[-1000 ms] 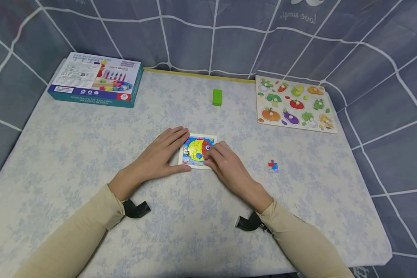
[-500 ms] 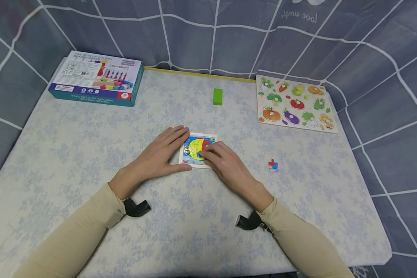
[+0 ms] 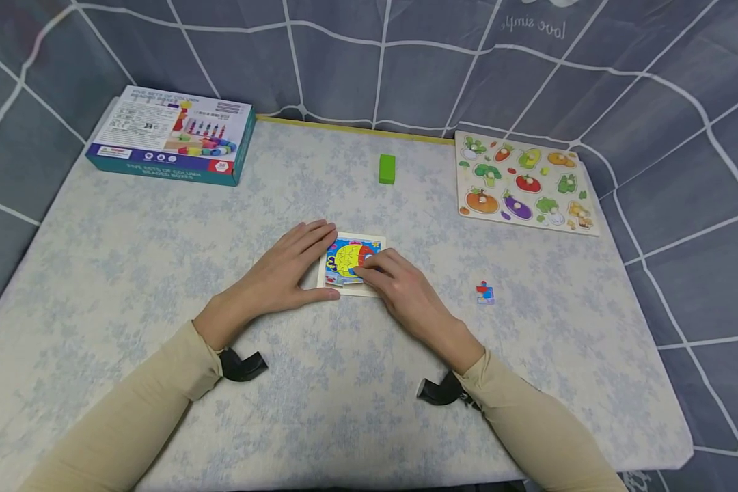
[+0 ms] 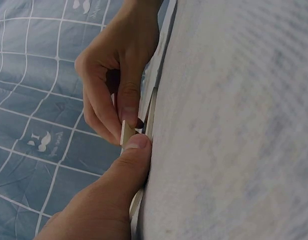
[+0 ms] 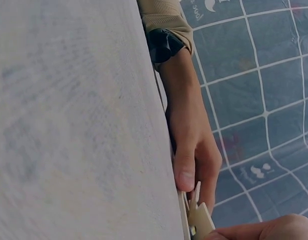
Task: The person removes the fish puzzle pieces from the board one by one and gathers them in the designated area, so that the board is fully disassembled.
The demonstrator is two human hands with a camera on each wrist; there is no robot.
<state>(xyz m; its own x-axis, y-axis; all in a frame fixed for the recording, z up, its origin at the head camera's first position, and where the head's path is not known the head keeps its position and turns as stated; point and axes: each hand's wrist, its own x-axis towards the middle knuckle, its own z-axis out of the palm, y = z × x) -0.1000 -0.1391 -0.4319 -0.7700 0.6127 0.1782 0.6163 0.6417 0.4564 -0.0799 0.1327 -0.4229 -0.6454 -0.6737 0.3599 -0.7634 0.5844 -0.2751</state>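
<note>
A small fish jigsaw puzzle [image 3: 348, 258] lies in a pale frame [image 3: 364, 237] at mid-table. My left hand [image 3: 283, 266] lies along its left side with fingers extended, fingertips at the far corner and thumb at the near edge. My right hand [image 3: 406, 294] pinches a puzzle piece [image 4: 127, 134] at the lower right of the picture; its printed face is mostly hidden by the fingers. In the right wrist view, pale pieces [image 5: 201, 220] tilt up out of the frame between both hands. Along the near side the bottom row sits raised and askew.
A few joined red-and-blue puzzle pieces [image 3: 484, 294] lie to the right. Behind the frame stands a green block [image 3: 387, 169]. A boxed bead toy [image 3: 169, 137] is at back left, a vegetable peg board [image 3: 523, 181] at back right. A grey checked curtain [image 3: 344, 68] hangs behind the table.
My right hand has shifted slightly left over the picture and lifted a piece, so the bottom row now tilts up and bare frame shows at the near side. The left hand keeps its place.
</note>
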